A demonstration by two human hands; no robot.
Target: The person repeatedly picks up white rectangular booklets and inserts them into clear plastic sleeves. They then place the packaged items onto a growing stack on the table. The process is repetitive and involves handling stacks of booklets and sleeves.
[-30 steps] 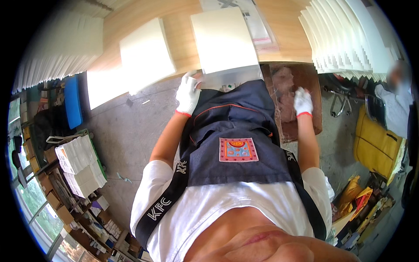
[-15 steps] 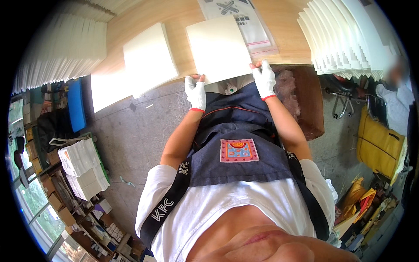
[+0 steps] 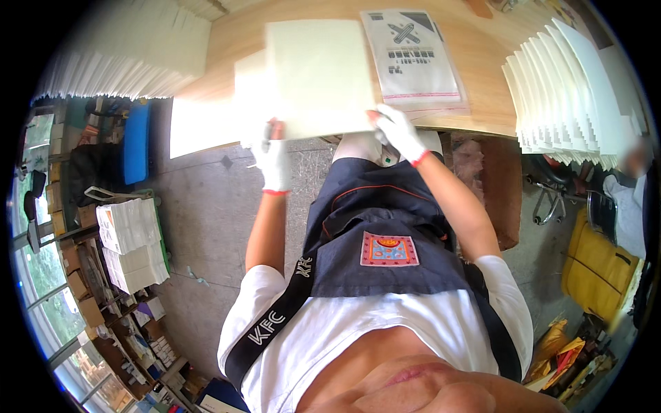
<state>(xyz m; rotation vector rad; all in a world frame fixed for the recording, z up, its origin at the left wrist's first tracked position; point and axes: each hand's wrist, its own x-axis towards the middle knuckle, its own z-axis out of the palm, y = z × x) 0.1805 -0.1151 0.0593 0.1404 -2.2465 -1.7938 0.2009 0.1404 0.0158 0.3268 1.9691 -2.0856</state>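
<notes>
Cream paper (image 3: pixel 320 76) is pinched at its near corners by the outstretched left hand (image 3: pixel 273 158) and right hand (image 3: pixel 399 132), over the desk (image 3: pixel 485 89).
A crossed-pencil emblem (image 3: pixel 404 32) and dark lettering (image 3: pixel 411 55) are borne by the plastic bag (image 3: pixel 416 84) alongside.

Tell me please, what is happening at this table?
A person's gloved right hand grips the near right corner of pale paper at the near edge of the table. The left hand, gloved too, is at the near left corner; blur hides its grip. A printed plastic bag lies right of the paper, with one large paper stack further right, another far left.
</notes>
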